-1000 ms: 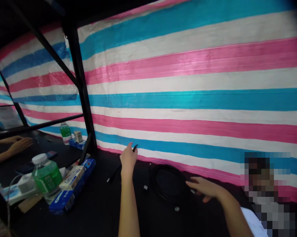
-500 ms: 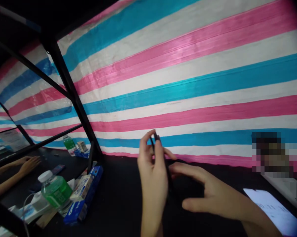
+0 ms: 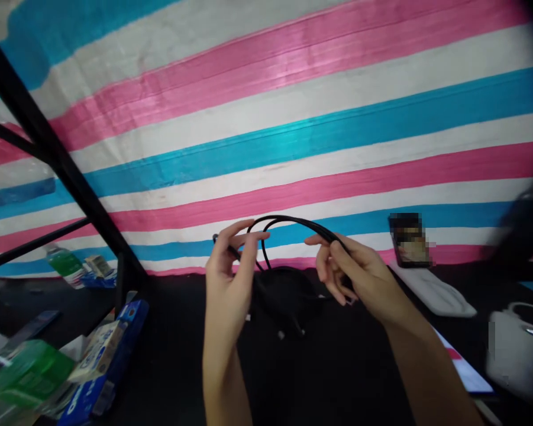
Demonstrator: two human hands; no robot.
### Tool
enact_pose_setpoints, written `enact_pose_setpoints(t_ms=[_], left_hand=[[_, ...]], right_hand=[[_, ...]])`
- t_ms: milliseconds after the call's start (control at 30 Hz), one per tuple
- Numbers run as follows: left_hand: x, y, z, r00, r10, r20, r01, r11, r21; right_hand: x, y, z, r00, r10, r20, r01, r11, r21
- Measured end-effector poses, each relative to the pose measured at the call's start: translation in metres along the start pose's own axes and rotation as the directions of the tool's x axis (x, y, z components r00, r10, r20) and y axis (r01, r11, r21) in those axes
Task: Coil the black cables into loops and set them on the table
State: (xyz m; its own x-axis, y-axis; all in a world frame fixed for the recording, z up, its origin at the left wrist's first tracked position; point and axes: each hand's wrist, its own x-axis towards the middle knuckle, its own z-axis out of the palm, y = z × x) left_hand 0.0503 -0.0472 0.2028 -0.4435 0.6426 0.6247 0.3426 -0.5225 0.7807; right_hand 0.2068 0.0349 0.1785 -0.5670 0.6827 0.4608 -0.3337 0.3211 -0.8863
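A black cable [image 3: 293,219] arches between my two hands above the dark table. My left hand [image 3: 226,269] has its fingers curled round one side of the loops. On the other side, my right hand [image 3: 355,266] pinches the gathered strands between thumb and fingers. Below the arch hangs or lies a dark rounded shape [image 3: 286,290], too dark to make out. Small plug-like ends [image 3: 299,331] show at its lower edge.
At left stand a green-liquid bottle [image 3: 31,373], a blue box [image 3: 93,384] with a small beige box [image 3: 98,349], and a black metal frame [image 3: 75,189]. At right are a lit screen [image 3: 465,367], a white object [image 3: 439,293] and a white rounded case [image 3: 517,355]. A striped sheet [image 3: 270,142] hangs behind.
My right hand has risen and closed on the cable, which is now spread into a wide arch. My left hand appears farther left, and the view has turned to the right.
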Motion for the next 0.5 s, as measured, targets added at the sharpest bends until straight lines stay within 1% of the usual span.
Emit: enact_pose_setpoints(t_ms=[67, 133, 200, 267, 333, 367, 400, 500], left_hand=[[0.004, -0.003, -0.008, 1.000, -0.026, 0.000, 0.026, 0.998, 0.054], [0.008, -0.010, -0.018, 0.999, -0.043, 0.032, 0.040, 0.995, 0.088], [0.011, -0.017, -0.028, 0.991, -0.017, 0.132, 0.005, 0.996, 0.093], [0.013, -0.023, -0.037, 0.961, 0.033, 0.275, -0.057, 0.995, 0.077], [0.014, -0.026, -0.044, 0.927, 0.049, 0.372, -0.091, 0.991, 0.096], [0.014, -0.026, -0.046, 0.917, 0.028, 0.397, -0.080, 0.990, 0.116], [0.013, -0.025, -0.046, 0.909, -0.020, 0.417, -0.042, 0.989, 0.139], [0.010, -0.021, -0.044, 0.858, -0.220, 0.464, 0.154, 0.972, 0.177]], right_hand=[[0.001, 0.000, -0.006, 0.995, -0.032, -0.096, 0.036, 0.999, 0.036], [0.001, -0.002, -0.010, 0.977, -0.069, -0.200, 0.081, 0.995, 0.052], [0.000, -0.004, -0.013, 0.949, -0.103, -0.297, 0.124, 0.991, 0.053], [-0.001, -0.008, -0.014, 0.912, -0.147, -0.384, 0.187, 0.980, 0.067], [-0.002, -0.012, -0.014, 0.873, -0.194, -0.448, 0.272, 0.955, 0.117], [-0.002, -0.014, -0.014, 0.857, -0.208, -0.472, 0.311, 0.939, 0.150], [-0.002, -0.017, -0.015, 0.846, -0.211, -0.490, 0.337, 0.923, 0.185], [-0.005, -0.024, -0.017, 0.825, -0.185, -0.534, 0.363, 0.897, 0.251]])
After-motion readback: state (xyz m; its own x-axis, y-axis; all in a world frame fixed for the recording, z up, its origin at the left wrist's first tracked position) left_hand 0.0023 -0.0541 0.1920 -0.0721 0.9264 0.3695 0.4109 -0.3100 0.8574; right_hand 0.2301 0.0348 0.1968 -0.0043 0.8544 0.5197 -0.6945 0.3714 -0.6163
